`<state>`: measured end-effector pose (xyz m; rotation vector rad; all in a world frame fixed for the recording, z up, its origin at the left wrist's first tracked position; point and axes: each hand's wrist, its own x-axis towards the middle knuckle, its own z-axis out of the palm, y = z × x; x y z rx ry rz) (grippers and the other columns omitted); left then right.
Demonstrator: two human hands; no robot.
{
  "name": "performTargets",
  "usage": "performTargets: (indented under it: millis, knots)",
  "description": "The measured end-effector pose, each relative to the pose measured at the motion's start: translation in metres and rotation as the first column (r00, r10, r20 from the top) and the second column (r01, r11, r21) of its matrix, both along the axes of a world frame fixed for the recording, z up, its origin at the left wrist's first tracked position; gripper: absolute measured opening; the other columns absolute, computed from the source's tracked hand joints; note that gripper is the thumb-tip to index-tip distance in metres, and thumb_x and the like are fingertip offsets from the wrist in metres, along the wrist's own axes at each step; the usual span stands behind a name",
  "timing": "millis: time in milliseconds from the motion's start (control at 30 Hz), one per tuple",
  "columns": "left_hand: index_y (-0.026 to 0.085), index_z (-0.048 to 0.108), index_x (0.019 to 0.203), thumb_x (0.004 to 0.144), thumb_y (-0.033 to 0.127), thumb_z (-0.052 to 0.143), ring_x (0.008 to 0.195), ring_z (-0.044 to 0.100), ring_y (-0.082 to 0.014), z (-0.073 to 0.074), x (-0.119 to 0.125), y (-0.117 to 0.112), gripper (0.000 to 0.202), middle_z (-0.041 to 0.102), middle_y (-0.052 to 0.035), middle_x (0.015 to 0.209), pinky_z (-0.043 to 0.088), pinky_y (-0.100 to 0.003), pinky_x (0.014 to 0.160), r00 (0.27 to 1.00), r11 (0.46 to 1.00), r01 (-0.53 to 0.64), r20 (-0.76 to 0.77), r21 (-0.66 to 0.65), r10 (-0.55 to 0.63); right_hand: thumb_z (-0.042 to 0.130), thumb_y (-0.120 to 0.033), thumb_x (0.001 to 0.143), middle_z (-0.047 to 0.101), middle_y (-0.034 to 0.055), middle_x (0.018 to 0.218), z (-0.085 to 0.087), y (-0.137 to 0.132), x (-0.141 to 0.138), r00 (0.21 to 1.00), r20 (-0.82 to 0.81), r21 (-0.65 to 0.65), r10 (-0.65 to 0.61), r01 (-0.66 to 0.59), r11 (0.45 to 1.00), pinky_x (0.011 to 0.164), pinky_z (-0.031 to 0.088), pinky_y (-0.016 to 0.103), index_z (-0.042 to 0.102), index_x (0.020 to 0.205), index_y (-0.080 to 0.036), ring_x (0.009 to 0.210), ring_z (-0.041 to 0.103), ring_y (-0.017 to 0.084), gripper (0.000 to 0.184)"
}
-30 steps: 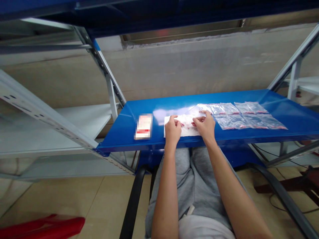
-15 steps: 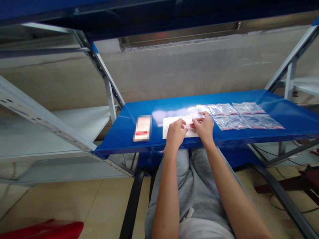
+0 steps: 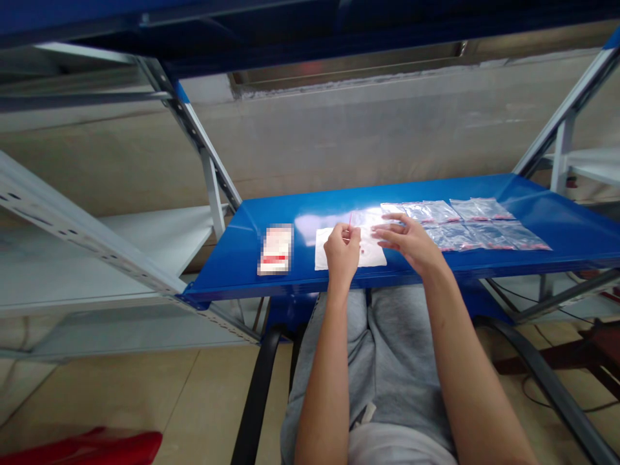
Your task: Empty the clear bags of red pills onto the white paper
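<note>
On the blue shelf top, a white sheet (image 3: pixel 325 256), cloth or paper, lies in front of me with small dark spots on it. Over its left half, my left hand (image 3: pixel 343 248) is closed in a pinch on a small clear plastic bag (image 3: pixel 364 218), whose thin red edge stands up above the fingers. My right hand (image 3: pixel 407 239) hovers at the sheet's right side, fingers spread and holding nothing. Just beyond it, several flat clear bags (image 3: pixel 489 236) with red edges lie in two rows, partly covered by that hand.
A blurred-out pale item with a red band (image 3: pixel 275 250) lies left on the blue shelf (image 3: pixel 232 258). Metal rack posts (image 3: pixel 213 168) rise at both sides, and another blue shelf (image 3: pixel 310 39) hangs overhead. Black chair armrests (image 3: pixel 259 394) flank my legs.
My hands were close together over the sheet. The right hand has moved away to the right and opened; the left now holds the bag with its red edge turned upward.
</note>
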<state>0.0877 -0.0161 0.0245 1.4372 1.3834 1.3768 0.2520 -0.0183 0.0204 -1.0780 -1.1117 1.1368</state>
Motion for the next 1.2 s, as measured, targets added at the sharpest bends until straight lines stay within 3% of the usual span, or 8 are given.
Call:
performTargets:
  millis: [100, 200, 367, 533, 733, 833, 1000, 1200]
  knots:
    - [0.019, 0.067, 0.084, 0.089, 0.025, 0.071, 0.061, 0.067, -0.0124, 0.002, -0.003, 0.000, 0.009, 0.071, 0.0003, 0.072, 0.051, -0.022, 0.062, 0.987, 0.988, 0.152, 0.055, 0.014, -0.153, 0.088, -0.048, 0.070, 0.076, 0.0096, 0.114, 0.010, -0.005, 0.015, 0.967, 0.184, 0.182, -0.179, 0.145, 0.973, 0.089, 0.059, 0.045, 0.063, 0.120, -0.027, 0.109, 0.073, 0.029, 0.060]
    - [0.018, 0.073, 0.082, 0.084, 0.024, 0.076, 0.062, 0.067, -0.0135, 0.003, -0.003, -0.003, 0.007, 0.072, -0.0004, 0.067, 0.052, -0.024, 0.064, 0.960, 0.961, 0.278, 0.033, -0.002, -0.278, 0.079, -0.047, 0.081, 0.074, 0.0105, 0.125, 0.022, -0.012, 0.017, 0.867, 0.424, 0.338, -0.264, 0.119, 0.934, 0.093, 0.056, 0.047, 0.070, 0.121, -0.027, 0.118, 0.068, 0.031, 0.046]
    - [0.017, 0.078, 0.082, 0.081, 0.024, 0.078, 0.064, 0.068, -0.0144, 0.003, -0.002, -0.005, 0.007, 0.074, -0.0022, 0.068, 0.051, -0.025, 0.065, 0.952, 0.952, 0.305, -0.007, -0.017, -0.305, 0.066, -0.041, 0.089, 0.078, 0.0081, 0.091, 0.029, -0.016, 0.012, 0.783, 0.581, 0.356, -0.221, -0.001, 0.934, 0.077, 0.054, 0.036, 0.076, 0.089, -0.020, 0.087, 0.071, 0.025, 0.023]
    - [0.017, 0.077, 0.081, 0.083, 0.024, 0.075, 0.064, 0.066, -0.0139, 0.001, 0.001, 0.000, 0.008, 0.073, -0.0028, 0.069, 0.051, -0.025, 0.063, 0.949, 0.950, 0.312, 0.052, -0.006, -0.311, 0.066, -0.045, 0.088, 0.074, 0.0058, 0.073, 0.023, -0.009, 0.020, 0.837, 0.512, 0.326, -0.191, 0.016, 0.945, 0.068, 0.052, 0.031, 0.071, 0.078, -0.019, 0.069, 0.066, 0.019, 0.028]
    - [0.016, 0.074, 0.085, 0.085, 0.027, 0.073, 0.069, 0.070, -0.0150, 0.002, 0.004, -0.003, 0.011, 0.076, -0.0050, 0.075, 0.053, -0.026, 0.069, 0.930, 0.942, 0.329, 0.195, -0.071, -0.311, 0.070, -0.054, 0.083, 0.070, 0.0039, 0.067, 0.012, 0.000, 0.007, 0.897, 0.261, 0.229, -0.357, 0.302, 0.925, 0.053, 0.050, 0.026, 0.066, 0.080, -0.019, 0.063, 0.066, 0.018, 0.035]
    - [0.016, 0.074, 0.084, 0.083, 0.025, 0.076, 0.073, 0.072, -0.0162, 0.001, 0.002, -0.005, 0.010, 0.078, -0.0061, 0.078, 0.053, -0.025, 0.069, 0.930, 0.934, 0.342, 0.179, -0.108, -0.320, 0.071, -0.058, 0.081, 0.071, 0.0037, 0.069, 0.007, 0.007, -0.009, 0.916, 0.123, 0.176, -0.381, 0.358, 0.917, 0.051, 0.050, 0.024, 0.065, 0.084, -0.019, 0.064, 0.069, 0.018, 0.039]
    - [0.016, 0.073, 0.087, 0.086, 0.020, 0.070, 0.070, 0.072, -0.0156, 0.004, -0.019, 0.020, 0.005, 0.077, -0.0058, 0.079, 0.051, -0.023, 0.063, 0.976, 0.971, 0.207, 0.099, -0.122, -0.195, 0.074, -0.055, 0.083, 0.077, 0.0068, 0.080, 0.004, 0.025, -0.028, 0.967, 0.078, 0.098, -0.241, 0.233, 0.967, 0.055, 0.056, 0.025, 0.067, 0.100, -0.018, 0.072, 0.075, 0.020, 0.042]
    - [0.016, 0.070, 0.093, 0.093, 0.019, 0.066, 0.058, 0.069, -0.0126, 0.007, -0.044, 0.077, 0.005, 0.071, -0.0021, 0.074, 0.048, -0.020, 0.054, 0.997, 0.990, 0.065, -0.034, -0.122, -0.070, 0.088, -0.024, 0.075, 0.076, 0.0056, 0.078, 0.006, 0.064, -0.044, 0.997, 0.049, -0.050, 0.059, -0.057, 0.997, 0.061, 0.060, 0.026, 0.066, 0.098, -0.018, 0.069, 0.075, 0.018, 0.032]
